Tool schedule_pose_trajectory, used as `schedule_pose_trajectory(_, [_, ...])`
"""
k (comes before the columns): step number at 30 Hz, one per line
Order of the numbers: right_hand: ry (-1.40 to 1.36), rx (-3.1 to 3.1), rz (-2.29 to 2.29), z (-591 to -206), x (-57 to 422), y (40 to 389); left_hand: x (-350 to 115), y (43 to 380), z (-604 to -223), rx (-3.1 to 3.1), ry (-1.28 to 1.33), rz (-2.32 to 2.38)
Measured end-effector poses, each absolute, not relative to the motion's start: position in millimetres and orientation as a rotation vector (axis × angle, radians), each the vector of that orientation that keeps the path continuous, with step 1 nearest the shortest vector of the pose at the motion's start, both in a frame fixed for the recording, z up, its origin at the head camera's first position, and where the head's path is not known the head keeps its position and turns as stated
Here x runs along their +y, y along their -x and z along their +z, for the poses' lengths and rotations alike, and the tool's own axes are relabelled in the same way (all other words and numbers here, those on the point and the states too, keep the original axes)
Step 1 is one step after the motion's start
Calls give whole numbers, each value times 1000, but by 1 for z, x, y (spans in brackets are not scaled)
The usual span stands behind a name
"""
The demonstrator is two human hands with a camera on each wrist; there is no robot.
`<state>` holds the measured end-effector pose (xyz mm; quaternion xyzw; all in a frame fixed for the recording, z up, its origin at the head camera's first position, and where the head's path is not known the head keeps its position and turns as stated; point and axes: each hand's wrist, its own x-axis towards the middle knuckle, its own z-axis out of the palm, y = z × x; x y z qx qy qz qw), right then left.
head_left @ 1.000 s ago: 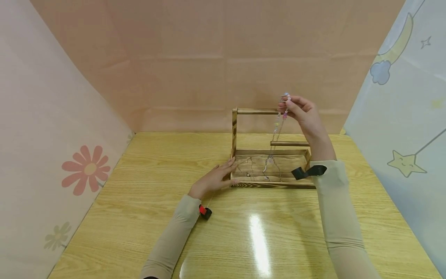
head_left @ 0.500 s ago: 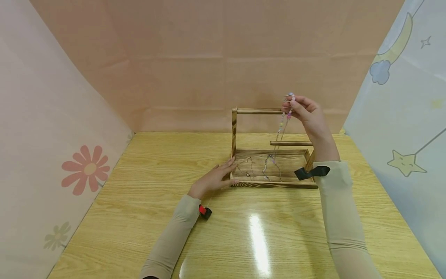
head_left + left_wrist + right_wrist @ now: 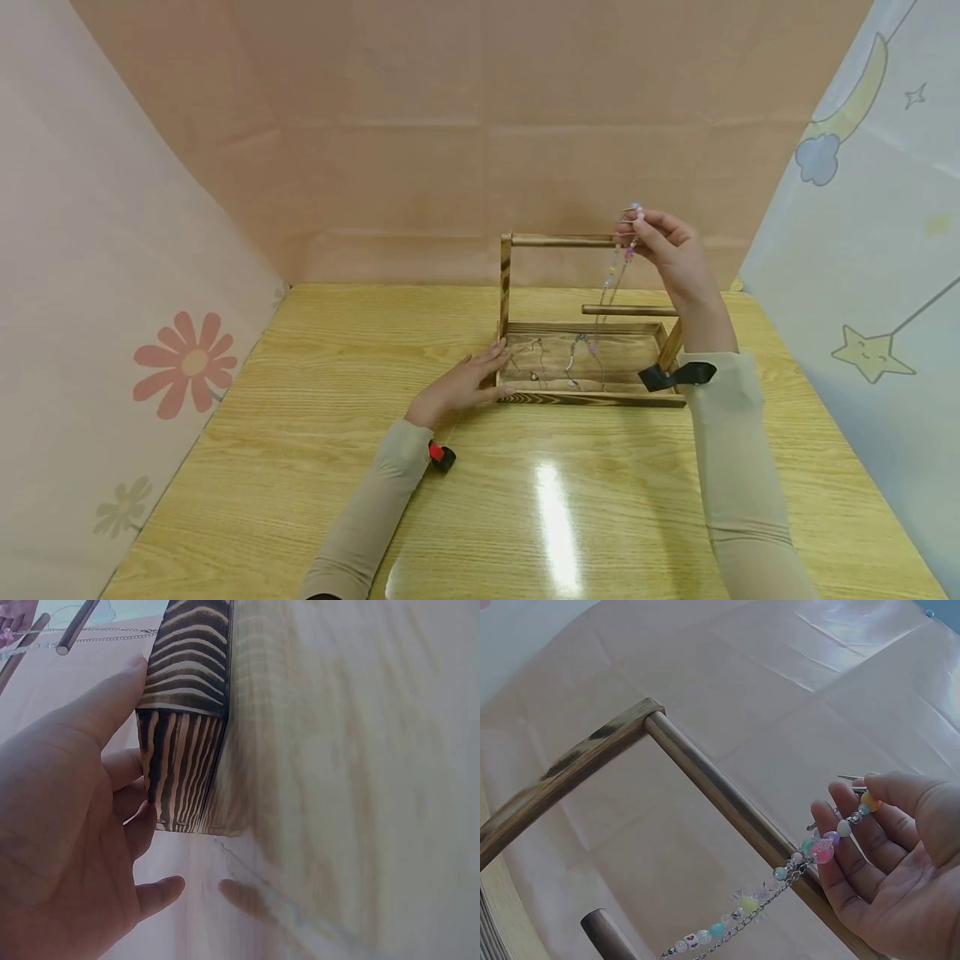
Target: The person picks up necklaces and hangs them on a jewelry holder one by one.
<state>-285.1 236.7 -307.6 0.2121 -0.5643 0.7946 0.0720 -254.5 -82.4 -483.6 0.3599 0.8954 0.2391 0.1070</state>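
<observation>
My right hand point(image 3: 678, 254) pinches a beaded necklace point(image 3: 748, 904) between thumb and fingers, at the right part of the stand's upper bar point(image 3: 555, 241). Pastel beads and a silver chain hang from it past the shorter lower bar point(image 3: 626, 310) toward the tray. My left hand point(image 3: 465, 379) rests at the left end of the wooden jewelry stand point(image 3: 592, 400), thumb at the front corner, fingers spread along the side. In the left wrist view its fingertips meet the striped wooden end point(image 3: 184, 761).
Inside the stand's tray lie a beaded chain point(image 3: 571, 364) and a thin chain point(image 3: 542, 358) with a small dark charm. The stand's left post point(image 3: 505, 279) rises beside the left hand. A pink backdrop point(image 3: 390, 167) stands behind the wooden table point(image 3: 337, 358).
My right hand has moved to the right along the upper bar, carrying the beaded necklace. The left hand and the stand have stayed in place.
</observation>
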Motion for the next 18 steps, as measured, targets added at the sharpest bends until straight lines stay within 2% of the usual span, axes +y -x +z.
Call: schedule_pose_trajectory(18, [-617,-1659,2400,-310,247,281,-84,253,-483,2612,-1064,739])
